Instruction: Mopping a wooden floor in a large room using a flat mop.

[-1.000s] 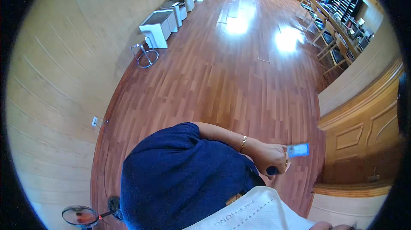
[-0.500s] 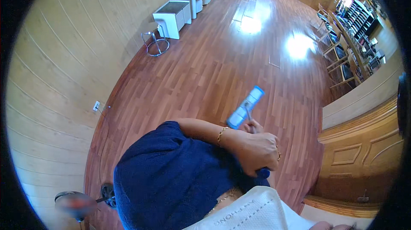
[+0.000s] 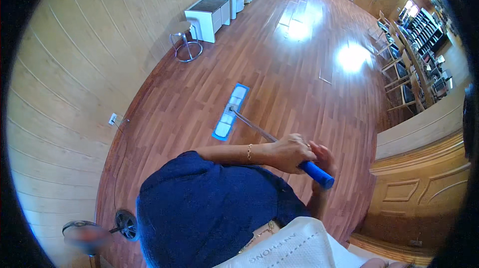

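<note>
A flat floor mop with a blue-edged white pad [image 3: 231, 112] lies on the wooden floor ahead of me, left of centre. Its thin metal pole slants back toward me and ends in a blue grip [image 3: 318, 174]. My left hand [image 3: 291, 153], with a gold chain bracelet at the wrist, is closed round the upper pole just below that grip. Right beside it is my right hand [image 3: 325, 157], partly covered by the left hand and the grip. Its fingers look bent, but whether they hold the pole is hidden.
Along the left wall stand a round metal-legged stool [image 3: 186, 47] and a white cabinet [image 3: 208, 17]. A fan [image 3: 89, 235] and a black wheel-like base [image 3: 126, 225] are at lower left. Chairs [image 3: 401, 86] line a long table at right; a carved wooden door [image 3: 411, 195] is nearer.
The mop pad has swung left across the floor, and the pole now slants left. The blue grip has shifted slightly right and nearer. My right hand has moved from the lower pole to beside my left.
</note>
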The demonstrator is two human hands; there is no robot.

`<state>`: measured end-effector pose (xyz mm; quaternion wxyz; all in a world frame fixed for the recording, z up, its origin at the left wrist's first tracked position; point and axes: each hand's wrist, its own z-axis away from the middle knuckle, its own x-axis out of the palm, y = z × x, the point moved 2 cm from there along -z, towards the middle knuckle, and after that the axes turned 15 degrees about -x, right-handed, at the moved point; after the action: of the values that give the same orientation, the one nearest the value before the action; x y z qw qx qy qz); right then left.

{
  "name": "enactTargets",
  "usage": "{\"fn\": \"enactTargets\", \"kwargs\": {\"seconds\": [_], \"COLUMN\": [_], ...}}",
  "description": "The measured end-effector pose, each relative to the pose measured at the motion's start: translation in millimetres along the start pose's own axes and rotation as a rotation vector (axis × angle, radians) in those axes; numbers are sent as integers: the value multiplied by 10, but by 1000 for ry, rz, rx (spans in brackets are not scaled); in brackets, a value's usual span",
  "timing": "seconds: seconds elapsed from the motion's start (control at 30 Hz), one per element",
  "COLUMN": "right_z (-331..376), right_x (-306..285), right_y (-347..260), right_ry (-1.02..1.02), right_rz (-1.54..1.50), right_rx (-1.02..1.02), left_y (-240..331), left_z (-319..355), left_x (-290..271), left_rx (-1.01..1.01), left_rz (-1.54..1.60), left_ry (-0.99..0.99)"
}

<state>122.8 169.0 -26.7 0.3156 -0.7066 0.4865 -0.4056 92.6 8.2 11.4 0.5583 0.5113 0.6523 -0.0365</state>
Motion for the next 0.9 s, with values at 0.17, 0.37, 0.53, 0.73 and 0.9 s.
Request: {"fn": "enactTargets", "kwargs": {"seconds": [0.17,0.37,0.53,0.73,0.9], "right_z": [-129,-287,-412,-344,-256], "right_x": [472,705,851,968,1029], "right_y": [-747,-631,-435,236,877], "right_ry": [-295,-436,-413,-439,-600], "right_rz": [258,13,-117,42,121], "right_rx": [-421,-378,-351,-219,-149], "left_y": [-797,-1251,-1559,-2248,-2981], "left_z": [424,754,783,1029,1260], "left_x": [477,509,533,596,785], "left_rx": [-213,-429,-590,-618,-632], "left_rz": [-86,-80,-50,-42,-65], "left_ry": [-84,-40,-30,24,85]}}
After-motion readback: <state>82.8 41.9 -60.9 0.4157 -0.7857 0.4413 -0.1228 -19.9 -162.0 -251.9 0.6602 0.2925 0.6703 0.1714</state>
